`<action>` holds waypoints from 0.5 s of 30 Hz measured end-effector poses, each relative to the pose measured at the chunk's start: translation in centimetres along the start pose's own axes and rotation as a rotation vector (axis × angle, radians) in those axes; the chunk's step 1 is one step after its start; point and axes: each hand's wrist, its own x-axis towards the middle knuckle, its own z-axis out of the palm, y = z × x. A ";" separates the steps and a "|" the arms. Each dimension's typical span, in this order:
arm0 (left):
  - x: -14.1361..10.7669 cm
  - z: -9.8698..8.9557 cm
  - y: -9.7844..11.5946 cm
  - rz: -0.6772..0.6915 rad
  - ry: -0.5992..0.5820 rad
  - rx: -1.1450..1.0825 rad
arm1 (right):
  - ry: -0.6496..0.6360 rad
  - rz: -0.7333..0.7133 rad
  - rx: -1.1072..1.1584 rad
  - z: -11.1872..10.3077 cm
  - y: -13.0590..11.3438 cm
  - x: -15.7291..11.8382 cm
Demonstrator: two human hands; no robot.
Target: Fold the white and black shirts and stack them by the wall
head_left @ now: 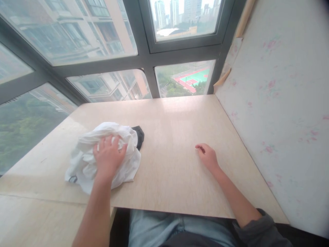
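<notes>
A crumpled white garment (86, 159) lies in a heap on the left part of the tabletop, with a small dark mark at its lower left corner. My left hand (110, 152) rests on top of it, palm down, fingers spread and slightly bent into the folds. Some black fabric (139, 136) pokes out from the heap's right side; how much lies underneath is hidden. Over the right part of the table, my right hand (207, 157) is loosely closed with fingers curled, and nothing shows in it. It is apart from the garment.
The pale wood-grain tabletop (164, 178) reaches back to grey-framed windows (180, 56). A wall with floral paper (280, 113) borders the table on the right, its paper peeling near the window. A seam (43, 199) crosses the surface at the lower left. My lap is below the front edge.
</notes>
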 end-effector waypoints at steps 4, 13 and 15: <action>0.6 3.5 2.2 0.085 -0.020 0.037 | 0.010 -0.011 -0.003 0.1 0.1 0.1; -3.5 2.7 9.5 0.057 0.056 -0.536 | 0.040 0.018 0.050 0.2 -0.4 0.2; -5.6 3.6 12.5 0.101 -0.137 -0.750 | 0.047 0.045 0.073 0.3 -0.5 0.2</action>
